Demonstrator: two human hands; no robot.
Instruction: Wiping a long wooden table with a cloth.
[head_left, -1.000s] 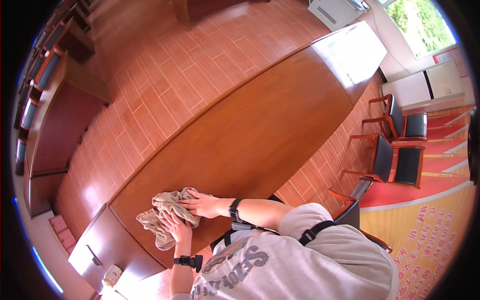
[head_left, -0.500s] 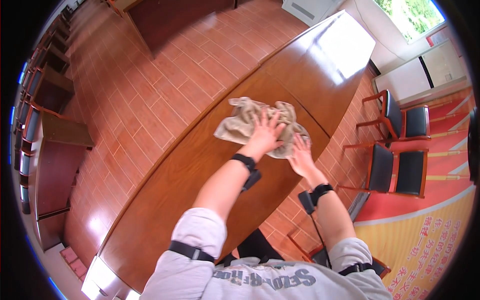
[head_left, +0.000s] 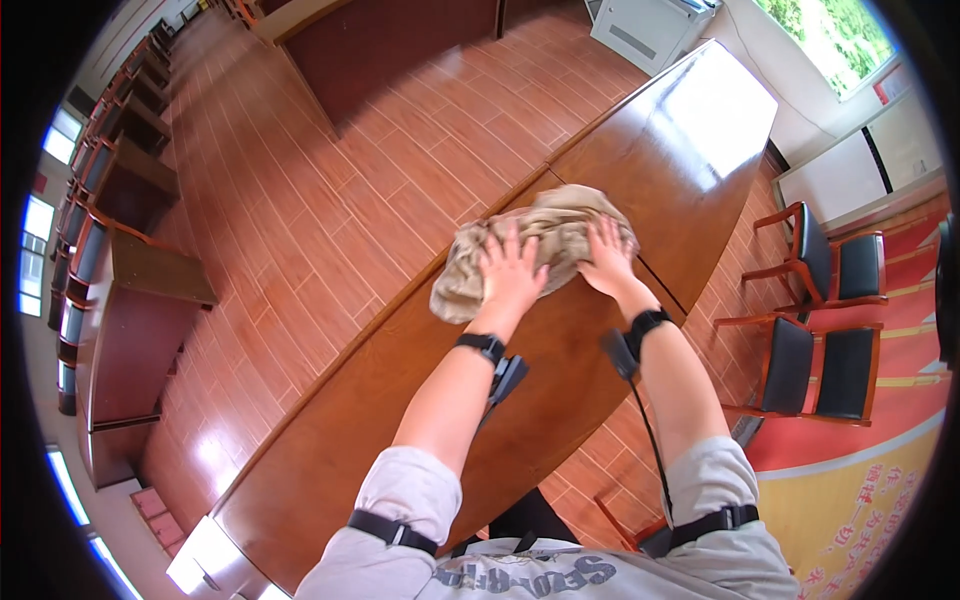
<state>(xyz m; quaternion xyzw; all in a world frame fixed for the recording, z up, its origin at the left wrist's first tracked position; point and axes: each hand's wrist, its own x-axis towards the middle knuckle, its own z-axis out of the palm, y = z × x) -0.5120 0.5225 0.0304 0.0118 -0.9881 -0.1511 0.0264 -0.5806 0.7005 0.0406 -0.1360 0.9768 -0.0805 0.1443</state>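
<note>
- Cloth: rumpled beige cloth [head_left: 562, 222] on the brown wooden table [head_left: 400, 410], bunched under both hands, with folds showing between them and past the fingertips.
- Left hand [head_left: 513, 275]: palm down, fingers spread, laid on the cloth left of its middle. No pinch visible.
- Right hand [head_left: 607, 262]: palm down, fingers spread a bit less, on the cloth near its right end. Not gripping as far as I can see; thumb points in toward the left hand.
- Key relation: the cloth lies directly under and ahead of the hands — long axis slanting from near-left to far-right, roughly along the table's length. Both hands touch it, so neither is nearer to it.
- Limits: left hand is closer to the table's far edge, right hand closer to the seam [head_left: 660, 288] between table panels. Cloth's right end sits at that seam; its left end reaches the far edge — can't tell if it hangs over.
- Hands are apart, with cloth showing in the gap.
- Each wrist has a black strap [head_left: 482, 345] with a dark module.
- Around: dark-padded chairs [head_left: 845, 372] to the right, a row of desks [head_left: 145, 350] to the left, reddish tiled floor [head_left: 330, 210], white cabinet [head_left: 640, 32] past the table's far end.
</note>
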